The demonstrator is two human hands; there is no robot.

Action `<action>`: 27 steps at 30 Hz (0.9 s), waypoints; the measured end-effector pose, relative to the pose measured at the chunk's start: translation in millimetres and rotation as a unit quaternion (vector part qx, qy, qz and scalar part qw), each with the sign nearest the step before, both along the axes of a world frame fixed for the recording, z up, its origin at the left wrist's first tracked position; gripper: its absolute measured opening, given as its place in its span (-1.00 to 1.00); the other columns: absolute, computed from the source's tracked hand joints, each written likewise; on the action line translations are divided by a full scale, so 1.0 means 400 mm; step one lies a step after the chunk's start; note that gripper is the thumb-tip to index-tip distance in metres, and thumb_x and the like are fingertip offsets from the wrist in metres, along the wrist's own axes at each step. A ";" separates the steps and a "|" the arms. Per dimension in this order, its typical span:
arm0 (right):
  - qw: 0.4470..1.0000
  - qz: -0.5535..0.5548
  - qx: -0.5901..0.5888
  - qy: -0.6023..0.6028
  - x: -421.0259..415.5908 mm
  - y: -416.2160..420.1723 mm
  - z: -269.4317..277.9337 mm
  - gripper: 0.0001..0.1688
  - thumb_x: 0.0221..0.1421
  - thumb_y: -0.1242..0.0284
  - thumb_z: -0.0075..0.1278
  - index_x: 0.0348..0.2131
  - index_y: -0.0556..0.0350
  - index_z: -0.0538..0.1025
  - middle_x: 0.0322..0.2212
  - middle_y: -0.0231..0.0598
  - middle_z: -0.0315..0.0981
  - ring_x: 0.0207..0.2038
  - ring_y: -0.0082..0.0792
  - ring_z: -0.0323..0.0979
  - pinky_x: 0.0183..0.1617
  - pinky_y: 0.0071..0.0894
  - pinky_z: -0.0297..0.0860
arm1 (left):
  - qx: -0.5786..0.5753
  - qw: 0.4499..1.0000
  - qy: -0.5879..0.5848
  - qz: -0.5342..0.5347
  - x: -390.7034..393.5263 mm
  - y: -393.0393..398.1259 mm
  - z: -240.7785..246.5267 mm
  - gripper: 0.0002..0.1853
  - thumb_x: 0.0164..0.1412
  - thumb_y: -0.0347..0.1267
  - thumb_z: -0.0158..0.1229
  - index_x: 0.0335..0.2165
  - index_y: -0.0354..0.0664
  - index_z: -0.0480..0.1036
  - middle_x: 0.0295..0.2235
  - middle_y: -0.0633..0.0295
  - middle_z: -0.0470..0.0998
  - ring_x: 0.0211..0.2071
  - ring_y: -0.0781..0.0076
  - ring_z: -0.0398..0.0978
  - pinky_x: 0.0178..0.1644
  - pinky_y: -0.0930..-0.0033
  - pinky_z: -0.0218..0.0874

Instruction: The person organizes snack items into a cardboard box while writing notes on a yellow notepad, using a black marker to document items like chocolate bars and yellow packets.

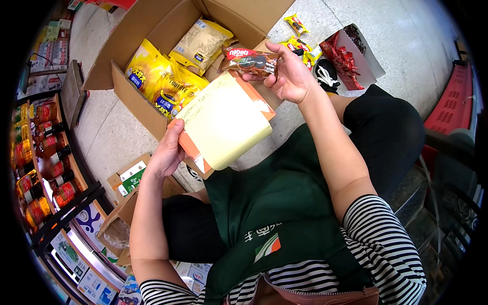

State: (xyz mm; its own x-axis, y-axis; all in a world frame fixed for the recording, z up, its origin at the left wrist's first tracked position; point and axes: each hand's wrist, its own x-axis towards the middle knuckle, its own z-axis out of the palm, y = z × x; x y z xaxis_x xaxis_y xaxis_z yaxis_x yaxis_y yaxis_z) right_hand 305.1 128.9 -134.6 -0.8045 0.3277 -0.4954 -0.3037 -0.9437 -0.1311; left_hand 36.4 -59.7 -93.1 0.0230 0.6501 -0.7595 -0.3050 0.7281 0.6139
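Observation:
My left hand [166, 151] grips the left edge of a pale yellow notepad [225, 122] that bears handwriting and lies over an orange-and-white card or booklet [192, 146]. Above the pad's far edge, my right hand [292, 76] holds a brown Nabati biscuit packet [249, 63] by its right end. Just beyond both hands is an open cardboard box [133, 103]. Inside it lie several yellow sunflower-seed bags [146, 70] and a beige-and-yellow bag [202, 42], seemingly turned back side up.
Yellow snack packets [296, 25] lie on the tiled floor [335, 19], near a carton of red-wrapped snacks [345, 65] and a black shoe [326, 76]. Bottle shelves [49, 152] line the left. An opened carton [118, 221] sits beside my left arm, and a red perforated panel [451, 99] stands right.

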 end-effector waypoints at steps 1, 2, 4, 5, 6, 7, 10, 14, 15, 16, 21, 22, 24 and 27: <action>1.000 -0.001 0.001 -0.001 0.000 -0.001 0.001 -0.31 0.19 0.01 -0.20 0.00 0.26 0.41 -0.24 0.25 0.47 -0.70 -0.50 0.40 -0.78 -0.88 0.28 | 0.000 1.000 0.002 0.003 0.000 -0.001 -0.002 -0.23 0.27 0.07 -0.06 0.23 -0.16 -0.05 0.15 0.09 0.23 0.13 0.31 0.28 0.14 0.20 0.23; 1.000 -0.003 0.001 -0.001 0.000 -0.002 0.002 -0.31 0.19 0.01 -0.19 0.00 0.26 0.41 -0.24 0.25 0.47 -0.70 -0.50 0.40 -0.79 -0.88 0.27 | 0.001 1.000 0.004 0.007 0.000 -0.003 -0.005 -0.23 0.27 0.07 -0.06 0.23 -0.16 -0.05 0.15 0.09 0.23 0.13 0.31 0.28 0.15 0.20 0.23; 1.000 -0.006 0.002 -0.004 -0.002 -0.001 0.003 -0.32 0.19 0.02 -0.19 0.00 0.25 0.42 -0.24 0.26 0.47 -0.70 -0.50 0.39 -0.80 -0.88 0.25 | -0.004 1.000 0.002 0.009 -0.003 -0.005 -0.008 -0.19 0.22 0.11 -0.02 0.23 -0.14 -0.02 0.15 0.09 0.23 0.15 0.29 0.26 0.17 0.22 0.19; 1.000 -0.007 0.001 -0.005 -0.003 0.000 0.003 -0.33 0.19 0.02 -0.19 -0.01 0.25 0.42 -0.23 0.26 0.47 -0.71 -0.49 0.39 -0.81 -0.88 0.24 | -0.006 1.000 0.001 0.010 -0.005 -0.006 -0.009 -0.17 0.20 0.13 0.01 0.23 -0.13 -0.01 0.15 0.09 0.23 0.16 0.29 0.24 0.19 0.23 0.17; 1.000 -0.009 0.001 -0.006 -0.006 0.001 0.005 -0.33 0.19 0.02 -0.19 -0.01 0.25 0.42 -0.23 0.26 0.47 -0.71 -0.49 0.39 -0.81 -0.88 0.23 | -0.003 1.000 -0.001 0.009 -0.006 -0.006 -0.010 -0.17 0.20 0.13 0.00 0.23 -0.14 -0.01 0.15 0.09 0.24 0.16 0.29 0.24 0.19 0.23 0.16; 1.000 -0.006 0.014 -0.014 -0.007 0.000 0.009 -0.35 0.19 0.03 -0.18 -0.03 0.24 0.43 -0.24 0.24 0.48 -0.72 -0.49 0.39 -0.82 -0.88 0.22 | 0.000 1.000 -0.003 0.009 -0.006 -0.006 -0.011 -0.17 0.20 0.13 0.00 0.23 -0.15 0.00 0.15 0.09 0.24 0.16 0.29 0.24 0.19 0.22 0.16; 0.997 0.004 0.067 -0.030 -0.003 -0.005 0.020 -0.42 0.17 0.06 -0.13 -0.07 0.18 0.47 -0.26 0.13 0.51 -0.71 -0.48 0.39 -0.80 -0.85 0.23 | 0.003 1.000 -0.004 0.007 -0.005 -0.006 -0.009 -0.16 0.20 0.13 0.00 0.22 -0.18 0.01 0.13 0.09 0.27 0.14 0.29 0.27 0.17 0.23 0.19; 0.981 -0.038 0.160 -0.105 -0.018 -0.026 0.034 -0.54 0.13 0.14 -0.05 -0.14 0.09 0.50 -0.32 -0.13 0.55 -0.59 -0.47 0.44 -0.68 -0.69 0.29 | -0.018 1.000 0.004 0.010 -0.007 -0.004 -0.012 -0.17 0.21 0.13 -0.02 0.21 -0.19 0.03 0.09 0.09 0.31 0.08 0.32 0.34 0.09 0.25 0.28; 0.972 -0.065 0.178 -0.140 -0.028 -0.035 0.046 -0.57 0.12 0.16 -0.03 -0.15 0.08 0.51 -0.34 -0.19 0.56 -0.55 -0.47 0.45 -0.65 -0.64 0.30 | -0.017 1.000 0.004 0.007 -0.009 -0.006 -0.012 -0.18 0.21 0.14 -0.03 0.21 -0.19 0.03 0.09 0.09 0.32 0.07 0.32 0.35 0.07 0.26 0.30; 0.973 -0.035 0.209 -0.092 -0.018 -0.036 0.059 -0.65 0.09 0.20 0.01 -0.22 0.03 0.53 -0.39 -0.45 0.54 -0.37 -0.66 0.42 -0.47 -0.63 0.32 | -0.015 1.000 0.003 0.004 -0.010 -0.007 -0.011 -0.18 0.22 0.14 -0.03 0.21 -0.19 0.03 0.08 0.09 0.33 0.05 0.33 0.37 0.04 0.28 0.32; 0.970 -0.039 0.224 -0.084 -0.009 -0.033 0.068 -0.65 0.09 0.25 0.01 -0.20 0.08 0.55 -0.38 -0.42 0.54 -0.42 -0.63 0.43 -0.49 -0.65 0.33 | -0.008 1.000 -0.003 -0.005 -0.010 -0.004 -0.009 -0.19 0.22 0.14 -0.05 0.20 -0.20 0.05 0.04 0.09 0.37 0.01 0.36 0.41 -0.02 0.31 0.37; 0.969 -0.040 0.227 -0.085 -0.007 -0.032 0.065 -0.65 0.09 0.25 0.01 -0.20 0.08 0.55 -0.38 -0.42 0.55 -0.42 -0.63 0.43 -0.49 -0.64 0.33 | -0.008 1.000 -0.002 -0.006 -0.009 -0.003 -0.008 -0.17 0.21 0.16 -0.05 0.20 -0.20 0.04 0.06 0.09 0.35 0.04 0.35 0.39 0.01 0.30 0.35; 0.968 -0.053 0.225 -0.102 -0.011 -0.035 0.064 -0.65 0.08 0.25 0.01 -0.22 0.10 0.55 -0.40 -0.40 0.55 -0.44 -0.62 0.44 -0.50 -0.64 0.35 | -0.010 1.000 -0.002 -0.006 -0.011 -0.003 -0.009 -0.16 0.21 0.16 -0.05 0.21 -0.21 0.03 0.08 0.08 0.33 0.06 0.34 0.37 0.04 0.29 0.33; 0.969 -0.038 0.231 -0.084 -0.007 -0.030 0.058 -0.65 0.08 0.25 0.02 -0.22 0.10 0.55 -0.40 -0.40 0.55 -0.42 -0.62 0.44 -0.51 -0.64 0.35 | -0.011 1.000 -0.003 -0.003 -0.010 -0.004 -0.010 -0.15 0.20 0.17 -0.05 0.21 -0.21 0.02 0.10 0.07 0.31 0.09 0.33 0.35 0.08 0.28 0.30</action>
State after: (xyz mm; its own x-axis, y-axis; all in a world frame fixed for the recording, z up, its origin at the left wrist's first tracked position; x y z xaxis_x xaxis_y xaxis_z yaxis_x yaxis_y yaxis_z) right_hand 302.1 117.0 -111.2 -0.6898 0.6009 -0.4039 -0.3085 -0.7486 -0.5869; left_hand 32.5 -61.4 -97.1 0.0302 0.6337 -0.7730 -0.3042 0.7425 0.5968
